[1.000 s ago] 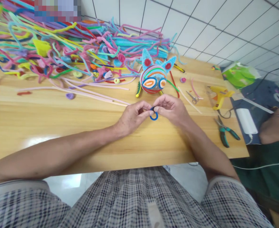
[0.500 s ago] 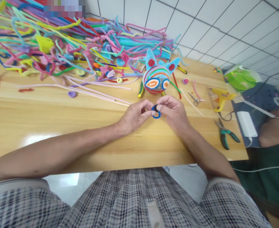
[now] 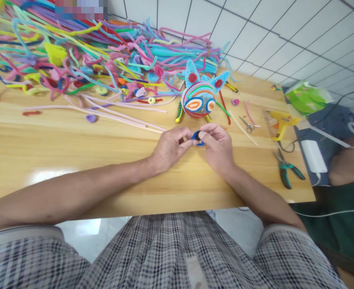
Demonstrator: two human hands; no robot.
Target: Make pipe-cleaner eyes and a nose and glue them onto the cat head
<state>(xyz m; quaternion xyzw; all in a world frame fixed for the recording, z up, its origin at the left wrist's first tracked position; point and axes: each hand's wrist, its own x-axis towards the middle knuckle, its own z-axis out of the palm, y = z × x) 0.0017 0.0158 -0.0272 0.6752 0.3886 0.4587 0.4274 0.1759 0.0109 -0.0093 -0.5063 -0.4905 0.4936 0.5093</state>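
Note:
Between my fingertips is a small blue pipe cleaner coil with a black centre. My left hand pinches its left side, thumb and forefinger closed. From the right, my right hand grips it, the thumb pressed by the black middle. Just beyond my hands sits a round head made of coloured pipe cleaners, with pointed light-blue ears, red ear spots and orange-white oval eyes ringed in blue. A green-and-yellow tool handle shows beside and partly under it.
Pipe cleaners lie heaped along the back and left. On the right are small scissors, a yellow glue gun, pliers and a white power block. Another person's arm shows at the right edge.
The blue pipe cleaner's open loop has become smaller, drawn in around the black centre. My right hand has shifted slightly left; my left hand has stayed nearly in place.

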